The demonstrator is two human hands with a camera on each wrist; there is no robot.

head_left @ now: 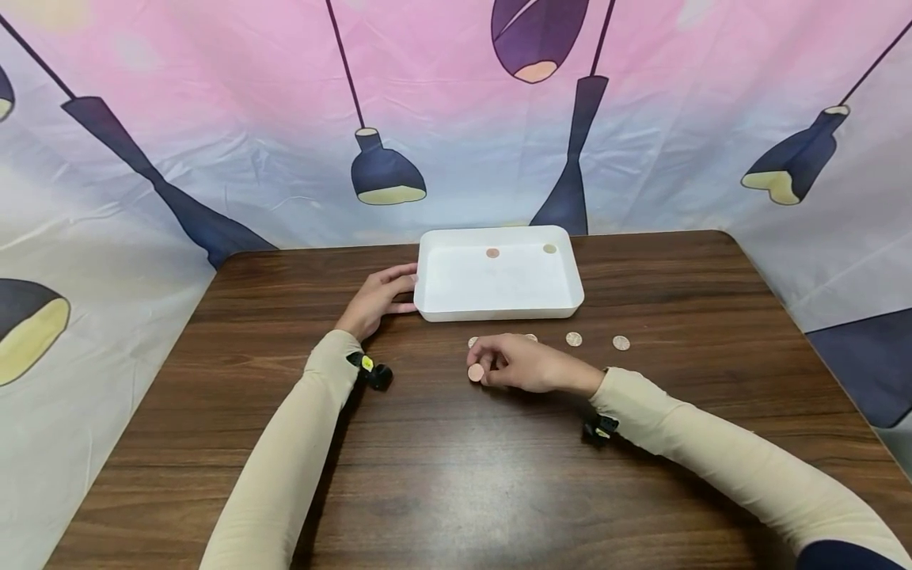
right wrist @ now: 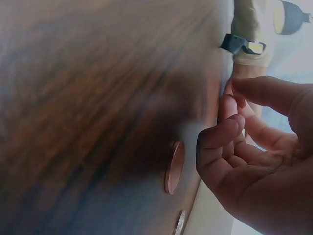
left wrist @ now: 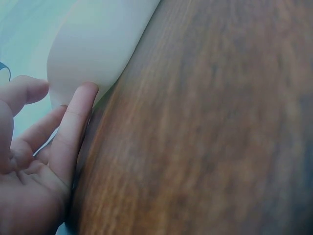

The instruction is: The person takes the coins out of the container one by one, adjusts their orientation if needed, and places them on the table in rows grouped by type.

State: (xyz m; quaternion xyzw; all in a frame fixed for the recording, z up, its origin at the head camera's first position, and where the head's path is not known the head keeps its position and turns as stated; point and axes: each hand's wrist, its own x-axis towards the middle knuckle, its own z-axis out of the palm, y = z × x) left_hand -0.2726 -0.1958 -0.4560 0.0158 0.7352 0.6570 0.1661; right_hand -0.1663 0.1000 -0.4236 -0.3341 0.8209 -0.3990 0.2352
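Note:
Between thumb and fingers of my right hand [head_left: 523, 362] is pinched a copper-coloured coin [head_left: 476, 372], held over the table in front of the tray. Only a sliver of this coin [right wrist: 240, 102] shows in the right wrist view. My left hand [head_left: 378, 301] touches the left end of a shallow white tray [head_left: 499, 315], its fingers extended. In the left wrist view, fingertips rest against the tray's outer wall [left wrist: 90, 49]. Inside the tray lie a reddish coin [head_left: 492, 253] and a yellowish coin [head_left: 549, 248].
A row of coins lies before the tray, including a pale coin [head_left: 573, 339] and another farther right [head_left: 621, 343]; my right hand partly covers others. A copper-coloured coin [right wrist: 175, 167] lies below that hand. Behind the wooden table [head_left: 456, 491] hangs a lamp-patterned cloth [head_left: 285, 142].

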